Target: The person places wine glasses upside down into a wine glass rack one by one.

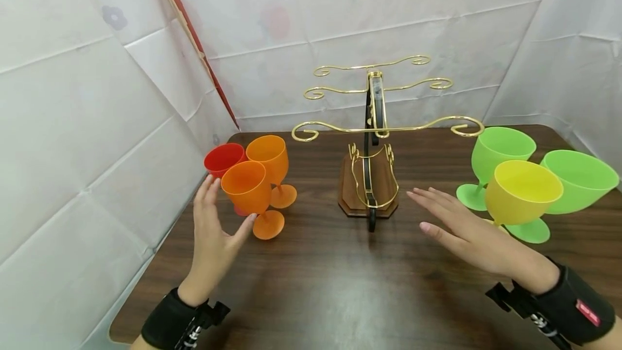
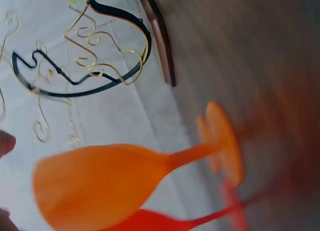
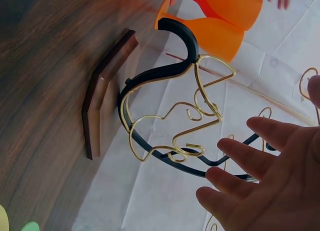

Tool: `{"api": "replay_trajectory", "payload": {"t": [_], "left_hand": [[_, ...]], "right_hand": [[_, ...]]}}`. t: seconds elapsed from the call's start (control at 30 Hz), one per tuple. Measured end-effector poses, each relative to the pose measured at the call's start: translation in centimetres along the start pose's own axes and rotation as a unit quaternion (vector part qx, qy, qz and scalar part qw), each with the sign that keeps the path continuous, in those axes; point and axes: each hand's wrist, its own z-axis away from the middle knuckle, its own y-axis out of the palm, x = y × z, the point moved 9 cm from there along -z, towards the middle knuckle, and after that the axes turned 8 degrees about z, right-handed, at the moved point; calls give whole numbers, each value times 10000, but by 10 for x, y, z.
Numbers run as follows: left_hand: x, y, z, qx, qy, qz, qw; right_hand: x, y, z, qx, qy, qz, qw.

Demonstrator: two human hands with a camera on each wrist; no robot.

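My left hand (image 1: 214, 231) is at the near orange goblet (image 1: 247, 188), fingers along its left side and thumb tip by the lower bowl, not curled round it. In the left wrist view that orange goblet (image 2: 100, 183) stands upright on its foot, fingertips (image 2: 6, 143) just past its rim. Behind it are a second orange goblet (image 1: 269, 158) and a red goblet (image 1: 223, 158). My right hand (image 1: 466, 231) hovers palm down with straight fingers, left of a yellow goblet (image 1: 525, 190), holding nothing. Between the hands stands a gold and black wire rack (image 1: 367, 172) with no goblet on it.
Two green goblets (image 1: 502, 150) (image 1: 578, 182) stand around the yellow one at the right. The rack's wooden base (image 1: 347, 188) rests on the dark wood table (image 1: 330, 285). Three curled gold arms (image 1: 418, 127) reach sideways from the rack. White sheeting (image 1: 301, 15) hangs behind and at both sides.
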Motion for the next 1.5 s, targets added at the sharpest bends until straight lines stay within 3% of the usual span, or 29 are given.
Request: {"api": "replay_trajectory", "payload": {"t": [0.07, 0.17, 0.23, 0.33, 0.5, 0.73, 1.07, 1.5], "left_hand": [[23, 0, 3, -69, -948, 369, 9948], [52, 5, 12, -46, -2287, 966, 9687], [65, 13, 17, 108, -2887, 1289, 9486], [75, 26, 23, 420, -3398, 1775, 9226], [82, 38, 26, 562, -3659, 2257, 9011], [89, 42, 26, 350, -3859, 2488, 8877], [94, 49, 26, 207, -3948, 2436, 8856], [101, 58, 29, 243, -4182, 2914, 8600]], "right_hand": [[0, 1, 0, -19, -18, -27, 10000], [0, 3, 0, -19, -38, -42, 10000], [0, 5, 0, -1, -27, -65, 10000], [-2, 5, 2, -20, 32, -89, 10000], [0, 4, 4, -69, 19, -240, 9997], [2, 6, 4, -64, -29, -403, 9992], [-3, 6, 5, -23, 73, -431, 9990], [-3, 8, 4, -26, 101, -447, 9989]]}}
